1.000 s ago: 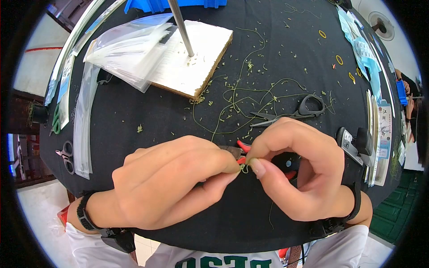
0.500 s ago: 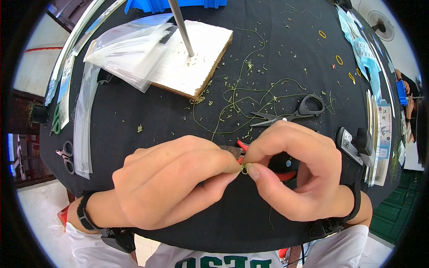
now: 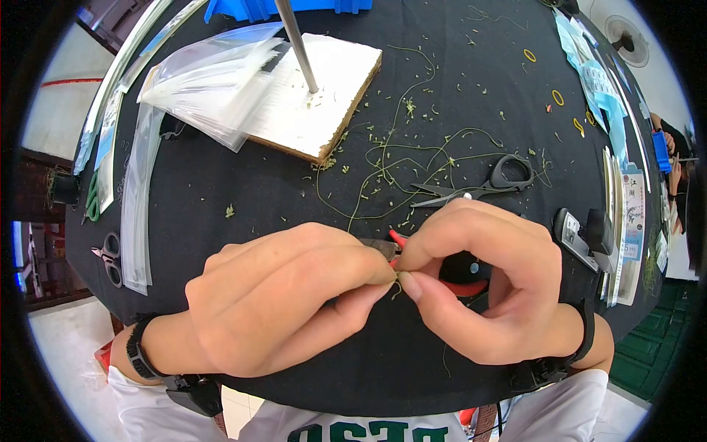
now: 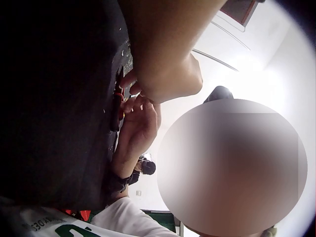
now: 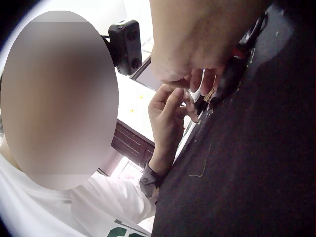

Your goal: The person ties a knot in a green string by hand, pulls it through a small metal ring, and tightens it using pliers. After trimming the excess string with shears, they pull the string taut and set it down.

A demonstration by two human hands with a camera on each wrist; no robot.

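Observation:
In the head view the left hand [image 3: 287, 302] and the right hand [image 3: 493, 287] meet fingertip to fingertip above the black cloth. Each pinches a thin green thread [image 3: 398, 291] between thumb and forefinger, and a small curl of it hangs below the tips. The fingers hide most of the thread. Partly covered behind the hands lie red-handled pliers [image 3: 380, 248]. Just beyond the right hand are black scissors [image 3: 508, 177] with their blades apart. From the side, the right wrist view shows the left hand [image 5: 168, 113] with its fingers bent towards the right hand.
A white-topped board [image 3: 331, 88] with a metal rod [image 3: 298, 48] stands at the back, beside clear plastic sleeves [image 3: 213, 88]. Loose green cord [image 3: 387, 173] and clippings litter the cloth. Small scissors [image 3: 110, 258] lie left; a stapler-like black tool [image 3: 578, 239] lies right.
The thread's small loop between the fingertips has shrunk to a short curl. My right thumb and forefinger have shifted slightly left, closer to the left fingertips; the left hand has stayed nearly still.

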